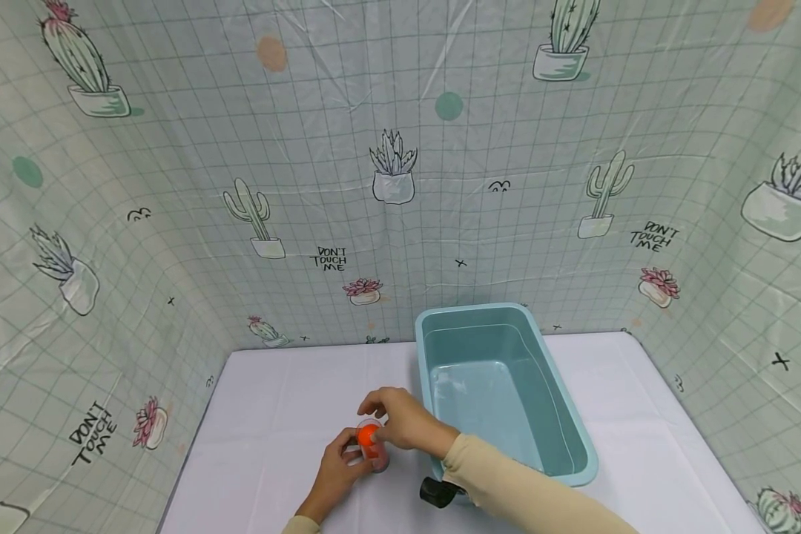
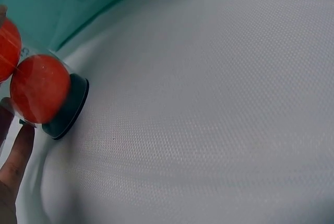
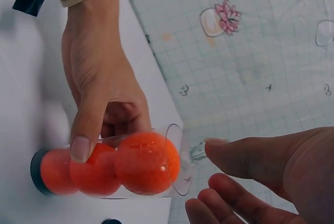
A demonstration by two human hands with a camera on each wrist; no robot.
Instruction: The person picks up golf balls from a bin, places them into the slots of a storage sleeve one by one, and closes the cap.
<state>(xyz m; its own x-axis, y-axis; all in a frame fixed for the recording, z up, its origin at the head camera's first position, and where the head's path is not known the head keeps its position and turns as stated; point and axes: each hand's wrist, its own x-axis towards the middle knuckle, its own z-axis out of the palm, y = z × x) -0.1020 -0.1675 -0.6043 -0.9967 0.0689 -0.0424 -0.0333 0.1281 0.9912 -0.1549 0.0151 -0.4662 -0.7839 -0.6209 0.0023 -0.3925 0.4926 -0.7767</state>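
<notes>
My left hand (image 1: 337, 475) grips a clear tube (image 1: 382, 464) from the side, with the thumb across its wall in the right wrist view. Stacked inside are three orange balls (image 3: 146, 162), the top one reaching the open rim. A dark green base (image 3: 42, 172) closes the other end; the left wrist view shows this base (image 2: 68, 106) with two of the balls beside it. Just off the rim is my right hand (image 1: 407, 419), thumb and fingers spread apart with nothing between them.
A blue-green plastic basin (image 1: 564, 400) stands right of the tube, under my right forearm. A black wrist camera (image 1: 437, 492) hangs below the right sleeve. White cloth (image 1: 260, 415) covers the table, and a cactus-print curtain (image 1: 320, 148) rises behind it and at both sides.
</notes>
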